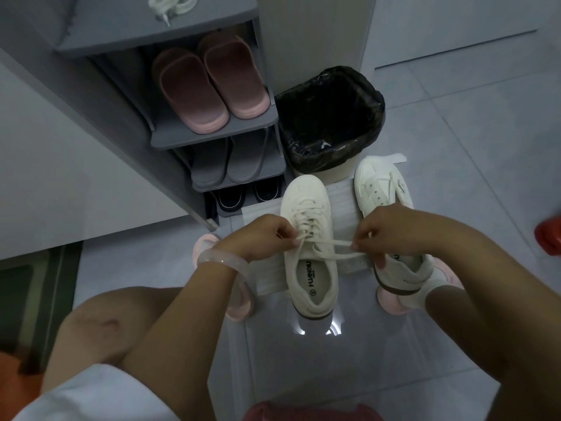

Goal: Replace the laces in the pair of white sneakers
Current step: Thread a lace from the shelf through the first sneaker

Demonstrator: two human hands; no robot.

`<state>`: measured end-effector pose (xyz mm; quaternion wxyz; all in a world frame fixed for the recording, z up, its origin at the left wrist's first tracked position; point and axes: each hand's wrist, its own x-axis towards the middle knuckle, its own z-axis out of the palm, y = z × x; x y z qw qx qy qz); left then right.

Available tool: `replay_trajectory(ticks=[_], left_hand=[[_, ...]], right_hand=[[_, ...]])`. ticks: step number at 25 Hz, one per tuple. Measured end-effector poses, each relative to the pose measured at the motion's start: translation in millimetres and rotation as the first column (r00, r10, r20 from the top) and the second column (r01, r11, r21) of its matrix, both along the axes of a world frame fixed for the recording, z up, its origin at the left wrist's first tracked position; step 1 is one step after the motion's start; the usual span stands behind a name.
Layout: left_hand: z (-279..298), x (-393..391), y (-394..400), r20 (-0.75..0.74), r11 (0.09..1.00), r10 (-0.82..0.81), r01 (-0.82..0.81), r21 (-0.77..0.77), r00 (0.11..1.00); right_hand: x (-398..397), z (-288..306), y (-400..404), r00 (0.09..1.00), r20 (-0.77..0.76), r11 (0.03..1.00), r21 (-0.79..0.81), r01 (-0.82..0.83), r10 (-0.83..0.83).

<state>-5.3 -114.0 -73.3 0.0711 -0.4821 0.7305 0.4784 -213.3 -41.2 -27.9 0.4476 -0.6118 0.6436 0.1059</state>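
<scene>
— Where were the white sneakers?

— Both stood on the pale floor tiles (455,132), toes toward twelve o'clock. The laced sneaker (309,247) sat at the centre, on white paper sheets (343,208). The second sneaker (384,189) stood at its three o'clock, partly hidden behind the right forearm, with several eyelets showing bare.

— And the hands?

— The left hand (261,238) had its fingers curled, pinching one end of the cream lace (334,249) at the sneaker's nine o'clock side. The right hand (382,229) pinched the other end at the three o'clock side. The two ends crossed above the tongue. A translucent bangle (221,258) circled the left wrist.

— Any writing?

— The insole (315,275) of the centre sneaker carried a printed word that looked like "HUANQIU", with a circled number below it, apparently 38. The second sneaker's insole showed only a few letters.

— What else was there?

— At eleven o'clock a grey shoe rack (212,135) held pink slippers (209,86), grey slippers (224,162) below them and dark shoes (243,196) at the bottom. A coiled spare lace (173,4) lay on its top shelf. A bin with a black liner (331,120) stood at twelve o'clock, just beside the rack.
</scene>
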Motion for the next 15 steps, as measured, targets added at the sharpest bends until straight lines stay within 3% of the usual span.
replay_trajectory(ticks=[4, 9, 15], left_hand=[[-0.6, 0.8, -0.5, -0.054, 0.978, 0.169, -0.175, -0.114, 0.984], [1.8, -5.7, 14.9, 0.011, 0.996, 0.092, -0.092, 0.022, 0.996], [-3.1, -4.9, 12.5, 0.040, 0.983, 0.148, -0.151, 0.108, 0.988]], right_hand=[[-0.3, -2.4, -3.4, 0.999, -0.038, 0.996, -0.078, 0.032, -0.035], [3.1, 2.5, -3.7, 0.993, 0.010, 0.985, -0.127, 0.115, -0.115], [-11.8, 31.0, -0.9, 0.997, 0.000, 0.996, -0.028, 0.080, -0.080]])
